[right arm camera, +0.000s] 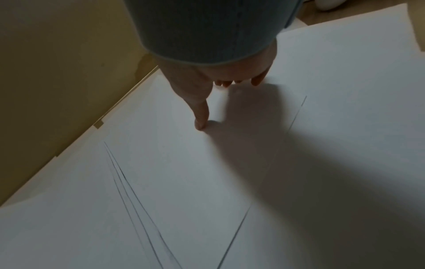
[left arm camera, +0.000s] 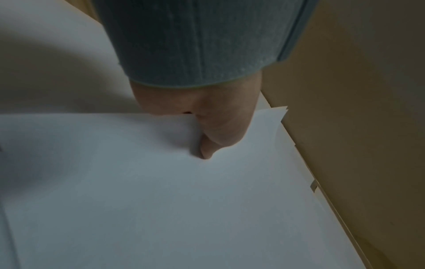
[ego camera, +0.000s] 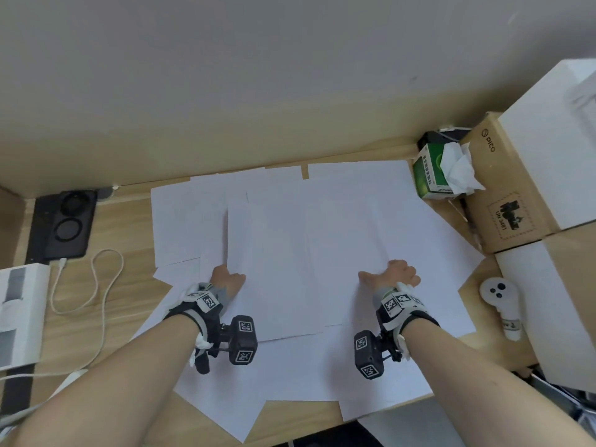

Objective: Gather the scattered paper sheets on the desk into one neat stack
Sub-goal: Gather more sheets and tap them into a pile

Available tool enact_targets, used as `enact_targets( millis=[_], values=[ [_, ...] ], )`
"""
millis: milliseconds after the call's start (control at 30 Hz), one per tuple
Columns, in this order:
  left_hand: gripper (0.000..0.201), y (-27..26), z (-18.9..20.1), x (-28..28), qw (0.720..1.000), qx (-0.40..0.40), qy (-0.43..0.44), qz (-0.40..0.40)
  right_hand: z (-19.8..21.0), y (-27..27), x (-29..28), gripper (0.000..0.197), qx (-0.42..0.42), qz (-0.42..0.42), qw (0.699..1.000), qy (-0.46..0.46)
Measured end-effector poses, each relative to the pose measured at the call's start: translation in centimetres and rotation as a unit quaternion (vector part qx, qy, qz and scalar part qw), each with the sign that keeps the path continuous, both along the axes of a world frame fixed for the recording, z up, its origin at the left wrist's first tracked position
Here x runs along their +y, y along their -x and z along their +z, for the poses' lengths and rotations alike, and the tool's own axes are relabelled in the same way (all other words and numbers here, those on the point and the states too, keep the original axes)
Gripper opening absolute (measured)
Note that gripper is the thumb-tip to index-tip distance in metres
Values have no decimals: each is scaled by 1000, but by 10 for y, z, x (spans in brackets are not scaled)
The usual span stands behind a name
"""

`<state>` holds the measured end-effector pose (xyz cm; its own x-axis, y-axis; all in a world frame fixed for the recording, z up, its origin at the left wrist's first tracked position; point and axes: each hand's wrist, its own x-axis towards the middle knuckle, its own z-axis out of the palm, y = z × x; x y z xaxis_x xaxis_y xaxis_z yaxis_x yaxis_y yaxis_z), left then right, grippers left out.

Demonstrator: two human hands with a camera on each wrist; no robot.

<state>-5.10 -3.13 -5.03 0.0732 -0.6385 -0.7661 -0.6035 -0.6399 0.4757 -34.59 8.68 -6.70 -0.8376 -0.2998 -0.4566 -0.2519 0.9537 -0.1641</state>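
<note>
A: Where are the paper sheets (ego camera: 322, 240) found?

B: They are spread flat and overlapping across the middle of the counter (ego camera: 129, 221), reaching from near the back wall to the front edge, with both hands set on top of them.

A: How are the hands held?

B: The left hand (ego camera: 227, 279) is seen with its fingers tucked under a sheet's edge and the thumb (left arm camera: 207, 149) laid on top, so that sheet is pinched. The right hand (ego camera: 392, 275) is spread, with its fingertips (right arm camera: 200, 125) pressed down on the paper and nothing gripped.

A: Which relation is the coming move judged to turn on?

B: The pinched sheet's long axis runs away from the body, between the two hands. The left-side sheets are nearer the left hand, those by the tissue box (ego camera: 432, 172) nearer the right.
</note>
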Motion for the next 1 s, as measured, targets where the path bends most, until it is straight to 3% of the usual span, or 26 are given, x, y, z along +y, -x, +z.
enact_targets(
  millis=[133,200,300,400,533,600,700,767,867,933,1000],
  values=[
    [27,1,-6,0,1000,-13,-4,-10,-6,12,1,27,-41,8,999,-25],
    [27,2,-6,0,1000,-24,0,-11,-4,14,6,13,-68,-13,997,45],
    [29,2,1,2,1000,-23,-5,-9,4,15,13,14,-23,-18,987,156],
    [39,-2,5,1,1000,-18,-2,-11,20,19,9,19,15,-38,977,211],
    [28,-9,3,-6,999,-25,-5,-35,27,23,-1,28,-45,-96,958,268],
    [6,-11,7,-7,999,-22,4,-49,26,12,-6,19,-91,-63,959,260],
    [44,-12,7,-8,999,22,-24,15,26,-20,-9,27,-121,-7,963,242],
    [58,-12,8,-9,990,109,-54,69,26,-44,-10,14,-140,29,965,221],
    [107,-21,-35,-15,957,234,-101,136,18,-74,-10,10,-176,81,961,196],
    [119,-28,-58,-19,944,258,-123,166,13,-90,-13,9,-179,111,962,176],
    [115,-28,-32,-10,952,242,-125,138,9,-102,-16,10,-179,141,961,154]
  ],
)
